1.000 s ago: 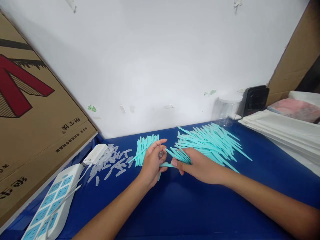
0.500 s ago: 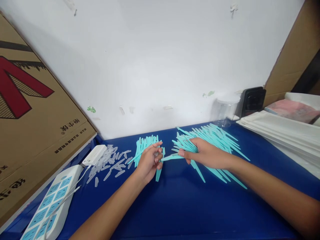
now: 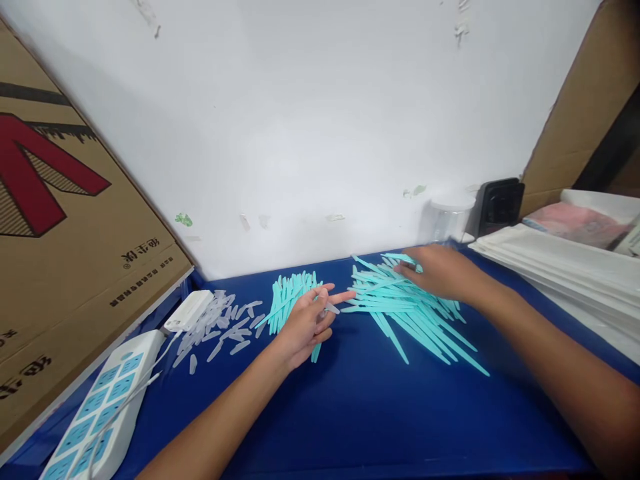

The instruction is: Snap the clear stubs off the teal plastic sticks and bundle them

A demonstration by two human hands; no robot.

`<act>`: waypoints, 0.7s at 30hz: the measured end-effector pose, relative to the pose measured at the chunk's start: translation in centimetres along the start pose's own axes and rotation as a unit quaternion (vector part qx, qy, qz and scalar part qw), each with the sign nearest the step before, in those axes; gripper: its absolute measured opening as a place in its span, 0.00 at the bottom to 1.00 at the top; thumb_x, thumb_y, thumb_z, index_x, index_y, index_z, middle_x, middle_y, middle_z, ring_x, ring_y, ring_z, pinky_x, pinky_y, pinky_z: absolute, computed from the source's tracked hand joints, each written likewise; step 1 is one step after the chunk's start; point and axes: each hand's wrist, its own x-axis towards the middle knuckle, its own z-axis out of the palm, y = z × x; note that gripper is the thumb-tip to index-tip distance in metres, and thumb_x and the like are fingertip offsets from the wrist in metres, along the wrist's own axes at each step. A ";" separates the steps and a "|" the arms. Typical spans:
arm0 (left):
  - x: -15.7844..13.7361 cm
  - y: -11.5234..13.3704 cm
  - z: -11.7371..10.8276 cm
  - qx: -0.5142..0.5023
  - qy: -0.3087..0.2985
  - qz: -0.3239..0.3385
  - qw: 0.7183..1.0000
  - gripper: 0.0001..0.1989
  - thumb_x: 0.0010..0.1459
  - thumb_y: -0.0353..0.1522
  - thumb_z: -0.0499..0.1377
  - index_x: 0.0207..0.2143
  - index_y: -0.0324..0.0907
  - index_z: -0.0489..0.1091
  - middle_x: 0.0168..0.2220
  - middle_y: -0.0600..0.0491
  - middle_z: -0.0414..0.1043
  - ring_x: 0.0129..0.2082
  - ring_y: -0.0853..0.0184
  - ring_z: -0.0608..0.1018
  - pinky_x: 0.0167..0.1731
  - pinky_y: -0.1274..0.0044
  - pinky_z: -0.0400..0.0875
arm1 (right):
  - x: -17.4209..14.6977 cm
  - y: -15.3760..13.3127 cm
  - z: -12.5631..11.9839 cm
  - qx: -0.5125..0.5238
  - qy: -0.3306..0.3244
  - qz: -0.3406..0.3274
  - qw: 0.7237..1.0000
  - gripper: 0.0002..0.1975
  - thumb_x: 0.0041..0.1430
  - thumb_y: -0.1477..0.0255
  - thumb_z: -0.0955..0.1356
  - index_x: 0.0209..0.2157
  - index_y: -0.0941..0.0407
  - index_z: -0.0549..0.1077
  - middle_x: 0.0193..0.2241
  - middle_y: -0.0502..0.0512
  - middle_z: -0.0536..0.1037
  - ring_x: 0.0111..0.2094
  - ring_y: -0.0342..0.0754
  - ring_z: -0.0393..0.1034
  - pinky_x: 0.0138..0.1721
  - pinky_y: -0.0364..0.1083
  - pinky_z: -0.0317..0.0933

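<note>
My left hand [image 3: 309,323] is closed, with a small translucent cap [image 3: 331,307] pinched at its fingers and the index finger stretched to the right. Beside and partly behind it lies a smaller heap of slim turquoise sticks [image 3: 287,293]. My right hand [image 3: 433,267] is over the far side of a larger heap of the same sticks [image 3: 400,307]. Its fingers are closed around a turquoise stick [image 3: 399,257], whose far end is hidden by the hand. Loose translucent caps [image 3: 215,317] lie scattered to the left of my left hand.
A white power strip [image 3: 105,400] with cables and a small white box [image 3: 189,310] stand on the left of the blue table [image 3: 320,420]. A clear jar [image 3: 447,217], a black object [image 3: 500,207] and stacked white sheets [image 3: 550,260] are at right. Cardboard [image 3: 75,267] borders the left.
My right hand has moved away from my left hand, back and to the right over the large heap. My left hand now shows a translucent cap where the stick's end was.
</note>
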 end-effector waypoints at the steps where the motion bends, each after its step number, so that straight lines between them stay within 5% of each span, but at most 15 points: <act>1: 0.0 0.0 0.0 0.008 -0.007 -0.002 1.000 0.19 0.68 0.41 0.59 0.55 0.40 0.65 0.59 0.35 0.72 0.16 0.82 0.51 0.11 0.86 0.48 | 0.0 0.1 0.1 -0.014 0.008 0.007 1.000 0.16 0.68 0.60 0.62 0.33 0.56 0.73 0.29 0.61 0.79 0.31 0.56 0.74 0.26 0.46 0.50; 6: 0.2 -0.4 0.1 0.050 -0.030 -0.012 0.998 0.25 0.64 0.48 0.61 0.55 0.41 0.64 0.40 0.46 0.79 0.15 0.81 0.50 0.12 0.86 0.46 | -0.2 -0.8 0.0 -0.003 0.063 0.037 0.997 0.20 0.71 0.57 0.60 0.40 0.57 0.75 0.31 0.63 0.80 0.33 0.58 0.75 0.28 0.47 0.52; 11: 0.2 -0.7 0.2 0.112 -0.045 -0.018 0.993 0.28 0.64 0.53 0.56 0.55 0.42 0.64 0.20 0.60 0.67 0.12 0.77 0.50 0.10 0.84 0.44 | -1.1 -3.2 -0.7 0.263 -0.003 -0.025 0.964 0.23 0.70 0.50 0.60 0.37 0.54 0.72 0.32 0.57 0.78 0.33 0.53 0.72 0.34 0.47 0.58; 17: 0.1 -0.8 0.2 0.126 -0.050 -0.011 0.991 0.27 0.67 0.53 0.52 0.55 0.43 0.65 0.14 0.65 0.54 0.11 0.75 0.48 0.10 0.84 0.44 | -2.3 -5.5 -0.6 0.408 -0.101 -0.095 0.902 0.22 0.68 0.49 0.61 0.32 0.53 0.70 0.33 0.54 0.76 0.34 0.51 0.68 0.37 0.49 0.60; 21: 0.1 -0.7 0.0 0.096 -0.060 -0.023 0.993 0.23 0.68 0.51 0.51 0.54 0.44 0.65 0.15 0.65 0.52 0.12 0.75 0.46 0.10 0.84 0.43 | -2.5 -6.2 -0.5 0.469 -0.143 -0.132 0.861 0.20 0.64 0.51 0.67 0.33 0.54 0.71 0.31 0.53 0.79 0.26 0.47 0.68 0.30 0.46 0.61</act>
